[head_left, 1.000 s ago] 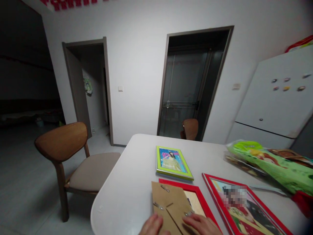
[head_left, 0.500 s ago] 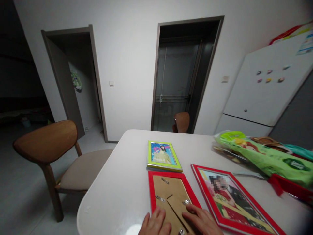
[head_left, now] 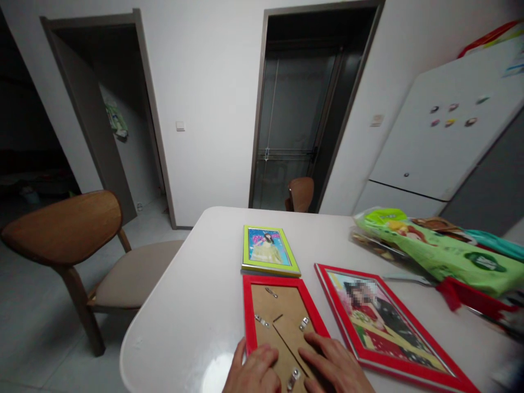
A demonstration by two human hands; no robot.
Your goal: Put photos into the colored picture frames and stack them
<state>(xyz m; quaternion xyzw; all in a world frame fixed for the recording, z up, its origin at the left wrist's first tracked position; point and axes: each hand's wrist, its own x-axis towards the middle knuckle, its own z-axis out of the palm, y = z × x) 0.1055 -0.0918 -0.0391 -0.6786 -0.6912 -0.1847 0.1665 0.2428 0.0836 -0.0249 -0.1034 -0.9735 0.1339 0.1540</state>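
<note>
A red picture frame (head_left: 248,311) lies face down on the table, its brown backing board (head_left: 282,308) up. Small metal clips (head_left: 303,324) sit round the board, with a slanted support leg cut into it. My left hand (head_left: 254,371) is closed over the frame's lower left edge, its fingers bent onto the board. Stretched and slightly spread, the fingers of my right hand (head_left: 332,364) rest on the board's lower right part. Beyond lies a lime-green framed picture (head_left: 268,248); to the right, a larger red framed photo (head_left: 393,327) lies face up.
The white table (head_left: 176,322) has a rounded left corner. Green packaging (head_left: 462,251) and a red object (head_left: 470,297) lie at its right. A wooden chair (head_left: 65,229) stands to the left, another chair (head_left: 301,194) beyond the far edge. A white fridge (head_left: 429,147) is at back right.
The camera view has shifted, so things sit a little higher. My right fingers have moved off the right clip, which now shows whole. My left hand has slid toward the frame's left edge.
</note>
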